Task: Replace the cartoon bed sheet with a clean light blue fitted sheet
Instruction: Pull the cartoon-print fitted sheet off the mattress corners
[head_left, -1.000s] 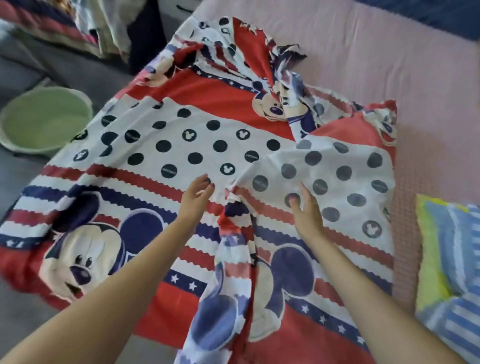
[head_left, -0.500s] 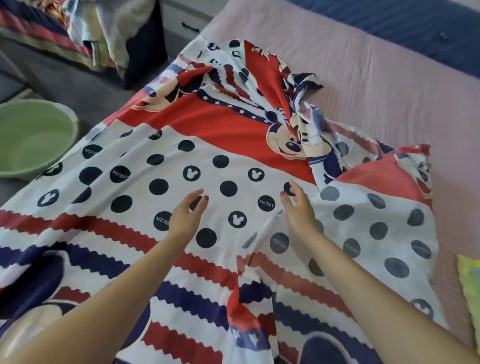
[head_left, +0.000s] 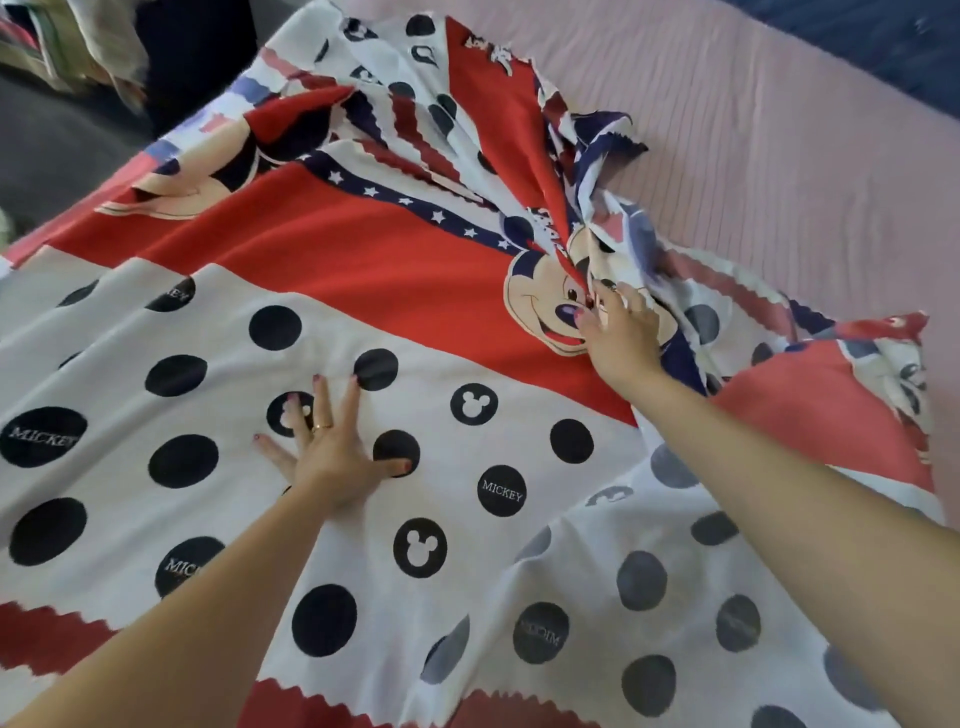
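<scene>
Head view: the left hand (head_left: 332, 457) is laid flat on the white, black-dotted band of the cartoon bed sheet (head_left: 322, 270), fingers straight and spread, pressing the cloth down. The right hand (head_left: 621, 332) is stretched further out, and its fingers are curled into the bunched folds beside the printed mouse face, gripping cloth there. The two hands are well apart. The sheet is already loose and heaped across the near side of the bed; its right part is folded over, showing the faded reverse of the dots. Beyond it the pink mattress cover (head_left: 753, 156) is bared, with a dark blue cloth (head_left: 857, 47) at the far edge. No light blue fitted sheet is seen.

Gathering seems to be the step in hand. If the bunch is pulled while the flat hand pins the cloth, the fabric could be strained or the fold undone. The near edge, hanging off the bed, could also slide to the floor.
</scene>
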